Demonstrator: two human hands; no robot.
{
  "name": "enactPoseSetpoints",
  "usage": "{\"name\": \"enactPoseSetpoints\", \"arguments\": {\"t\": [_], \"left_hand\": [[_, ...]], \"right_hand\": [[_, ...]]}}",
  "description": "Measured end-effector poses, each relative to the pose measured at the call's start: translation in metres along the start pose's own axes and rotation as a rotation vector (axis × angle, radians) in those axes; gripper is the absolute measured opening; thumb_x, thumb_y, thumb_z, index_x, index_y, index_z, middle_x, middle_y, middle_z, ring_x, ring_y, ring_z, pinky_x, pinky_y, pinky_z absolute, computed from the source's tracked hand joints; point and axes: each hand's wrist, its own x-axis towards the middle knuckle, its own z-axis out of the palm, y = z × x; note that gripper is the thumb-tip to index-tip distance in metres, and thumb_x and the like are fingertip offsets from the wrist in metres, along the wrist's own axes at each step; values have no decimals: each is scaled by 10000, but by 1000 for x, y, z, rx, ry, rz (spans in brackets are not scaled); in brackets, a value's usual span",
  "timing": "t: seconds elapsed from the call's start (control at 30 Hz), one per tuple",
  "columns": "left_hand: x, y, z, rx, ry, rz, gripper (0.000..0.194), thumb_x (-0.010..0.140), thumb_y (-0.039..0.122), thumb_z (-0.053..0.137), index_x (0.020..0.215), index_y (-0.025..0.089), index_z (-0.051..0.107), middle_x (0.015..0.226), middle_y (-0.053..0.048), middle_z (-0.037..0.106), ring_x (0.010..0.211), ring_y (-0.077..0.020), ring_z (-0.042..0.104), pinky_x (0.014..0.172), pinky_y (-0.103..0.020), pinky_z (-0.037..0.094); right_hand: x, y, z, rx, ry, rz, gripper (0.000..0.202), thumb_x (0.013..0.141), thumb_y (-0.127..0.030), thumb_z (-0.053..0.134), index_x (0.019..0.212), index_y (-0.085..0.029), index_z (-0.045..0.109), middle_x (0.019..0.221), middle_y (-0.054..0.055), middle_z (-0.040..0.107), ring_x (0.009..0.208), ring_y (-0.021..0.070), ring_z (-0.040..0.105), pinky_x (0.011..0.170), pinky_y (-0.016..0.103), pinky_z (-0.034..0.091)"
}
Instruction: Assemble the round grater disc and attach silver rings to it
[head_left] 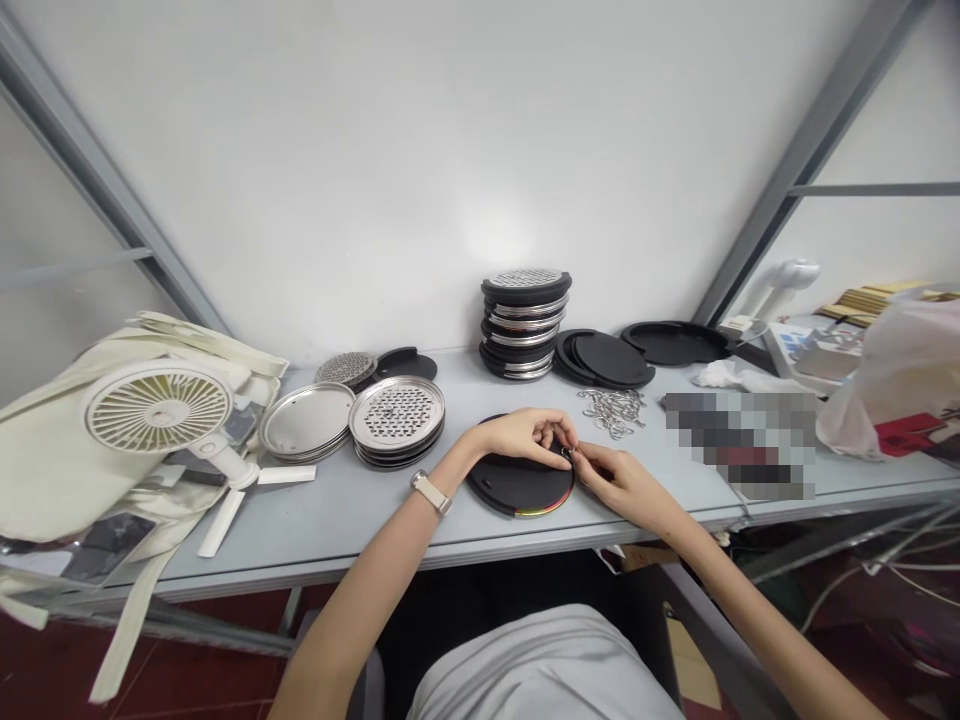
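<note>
Black and round, the flat plastic-looking disc [525, 490] lies on the grey bench [465, 530], right in front of the person, with a shiny strip on its near edge. The left hand [525, 436] reaches over the top of it, fingers curled in and thumb stretched toward the disc's right edge; I cannot tell if those fingertips have hold of anything. The right hand [615, 482] is just beside that edge, its thumb and first finger pinched nearly together on a small metal piece [567, 452] — too tiny to see its shape well. That little piece could slip out of the pinch, I think, because it is small and smooth and only the fingertips have it. If it drops, it could roll off the front, since the disc is near the bench's front edge. It could also get mixed into the tangled heap of metal chains [613, 410] behind the right hand, and chains like that may snag when one is pulled. Farther back, the tall stack of graters [525, 325] leans a bit unevenly, so a hard bump to the bench might tip it.
</note>
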Motion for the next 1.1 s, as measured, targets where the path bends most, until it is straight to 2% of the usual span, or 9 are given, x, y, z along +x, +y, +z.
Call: {"name": "enactPoseSetpoints", "arguments": {"t": [0.3,0.63,0.97,1.1], "left_hand": [[0,0,2,-85,22,-25,375,638,320,755,924,136,595,879,-24,601,578,-31,423,545,-199,324],[0,-1,1,-69,3,-6,366,657,331,743,940,141,609,834,-27,614,601,-48,447,561,-202,335],[3,-6,3,-137,50,20,361,732,411,667,939,121,605,742,-11,580,660,-74,490,620,-221,372],[5,-10,4,-138,73,15,368,738,422,658,924,109,607,790,-42,612,704,-95,530,672,-249,401]], "right_hand": [[-1,-3,-2,-28,12,9,333,956,-337,310,705,-188,470,639,-9,532,591,134,475,588,241,367],[-1,-2,0,-33,20,-32,327,949,-340,319,789,-180,556,695,23,611,629,163,535,615,253,401],[1,-2,2,-92,75,28,341,959,-339,287,695,-209,459,609,1,551,554,150,493,563,250,382],[0,-1,3,-74,71,53,341,966,-345,275,695,-212,434,597,-9,527,553,148,495,572,252,374]]}}
